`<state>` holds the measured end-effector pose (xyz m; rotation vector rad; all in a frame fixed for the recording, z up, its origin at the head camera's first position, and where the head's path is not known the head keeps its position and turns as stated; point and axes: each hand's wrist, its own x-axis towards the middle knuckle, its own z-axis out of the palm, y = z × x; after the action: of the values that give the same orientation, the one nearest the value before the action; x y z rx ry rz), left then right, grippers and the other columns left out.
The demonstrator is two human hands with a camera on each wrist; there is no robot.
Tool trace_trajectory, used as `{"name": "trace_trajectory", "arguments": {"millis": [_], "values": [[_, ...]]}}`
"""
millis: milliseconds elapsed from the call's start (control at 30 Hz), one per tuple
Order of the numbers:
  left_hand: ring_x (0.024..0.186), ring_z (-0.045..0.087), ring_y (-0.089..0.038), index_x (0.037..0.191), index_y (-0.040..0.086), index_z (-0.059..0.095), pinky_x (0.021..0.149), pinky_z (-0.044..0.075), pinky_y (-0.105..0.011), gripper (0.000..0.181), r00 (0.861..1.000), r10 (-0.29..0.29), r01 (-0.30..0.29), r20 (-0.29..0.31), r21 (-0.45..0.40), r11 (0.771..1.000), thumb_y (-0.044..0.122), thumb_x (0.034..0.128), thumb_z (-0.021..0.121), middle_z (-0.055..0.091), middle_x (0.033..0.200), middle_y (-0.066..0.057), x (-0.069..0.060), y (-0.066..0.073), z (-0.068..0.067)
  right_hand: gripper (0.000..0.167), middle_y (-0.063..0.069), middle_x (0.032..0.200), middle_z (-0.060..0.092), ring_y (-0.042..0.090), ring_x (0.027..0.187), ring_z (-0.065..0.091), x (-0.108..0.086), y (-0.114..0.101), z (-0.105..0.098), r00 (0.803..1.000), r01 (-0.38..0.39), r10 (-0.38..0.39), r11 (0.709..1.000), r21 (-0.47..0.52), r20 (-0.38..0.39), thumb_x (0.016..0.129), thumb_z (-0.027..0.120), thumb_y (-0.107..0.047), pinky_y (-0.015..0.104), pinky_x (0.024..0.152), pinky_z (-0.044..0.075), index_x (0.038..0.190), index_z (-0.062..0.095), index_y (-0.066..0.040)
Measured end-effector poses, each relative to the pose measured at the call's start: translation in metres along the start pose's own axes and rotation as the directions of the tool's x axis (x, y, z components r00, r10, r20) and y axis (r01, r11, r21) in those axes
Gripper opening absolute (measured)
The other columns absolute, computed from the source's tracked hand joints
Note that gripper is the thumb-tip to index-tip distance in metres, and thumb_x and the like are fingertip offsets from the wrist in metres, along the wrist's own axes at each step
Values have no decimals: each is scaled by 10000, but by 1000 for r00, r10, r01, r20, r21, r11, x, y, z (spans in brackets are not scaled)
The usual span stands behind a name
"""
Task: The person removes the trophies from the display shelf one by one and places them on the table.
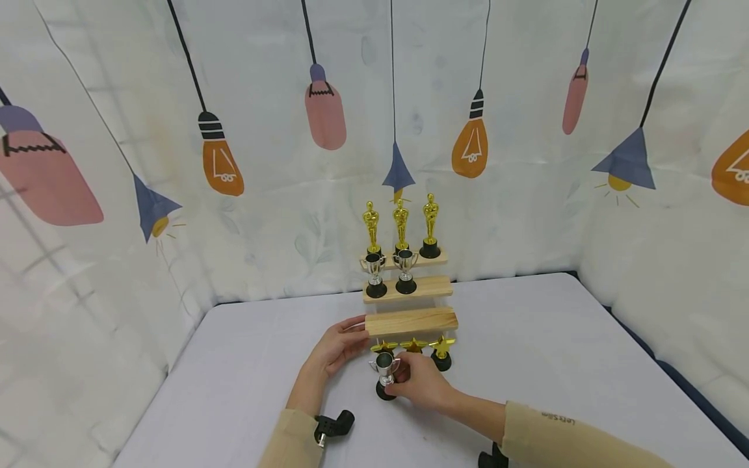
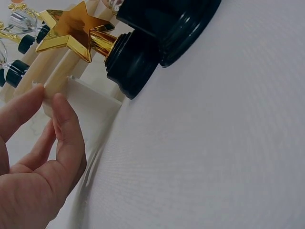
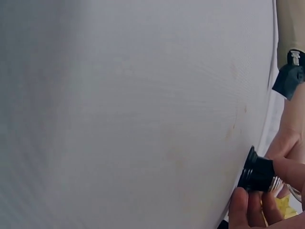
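Only head view: held cup's bowl (image 1: 383,364)

Even light, 2 dimmer wrist views

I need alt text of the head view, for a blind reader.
A person's right hand holds a silver cup trophy before a tiered wooden rack, whose edge the left hand holds. Three gold figurines and two silver cups stand above; three gold stars below.

White wall hanging (image 1: 269,240), printed with hanging lamps (image 1: 470,166) in pink, orange and blue; before it stands a white-covered counter (image 1: 544,364).
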<state>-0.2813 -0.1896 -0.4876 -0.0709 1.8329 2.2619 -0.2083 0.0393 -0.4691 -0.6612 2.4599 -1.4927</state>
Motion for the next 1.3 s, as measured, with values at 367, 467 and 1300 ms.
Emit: {"name": "trace_trajectory", "arguments": {"millis": [367,467,1300], "values": [[1027,679,-208,1469,-74,468,875,573,-332,560,1000,9,-9,4,3,1000,-31,952,679,617,1276,-207,1,-1,0,313,21,889,647,173,814,605,-6,7,-6,1000,7,-7,1000,-21,-3,777,888,-48,250,692,507,1010,680,-66],[1027,680,-210,1474,-81,457,875,573,-330,566,1000,9,-9,7,0,1000,-38,954,673,616,1272,-208,1,-1,0,310,27,922,650,194,848,622,-9,9,-9,1000,-8,8,1000,-13,5,780,884,-42,252,720,523,1005,673,-68],[1048,673,-216,1475,-69,461,885,571,-338,565,1000,-7,7,5,7,1000,-37,953,674,608,1273,-198,2,1,-1,296,108,1033,680,205,909,658,-27,-6,-41,999,39,-37,989,142,-13,824,819,31,256,771,543,1083,675,20]]}}
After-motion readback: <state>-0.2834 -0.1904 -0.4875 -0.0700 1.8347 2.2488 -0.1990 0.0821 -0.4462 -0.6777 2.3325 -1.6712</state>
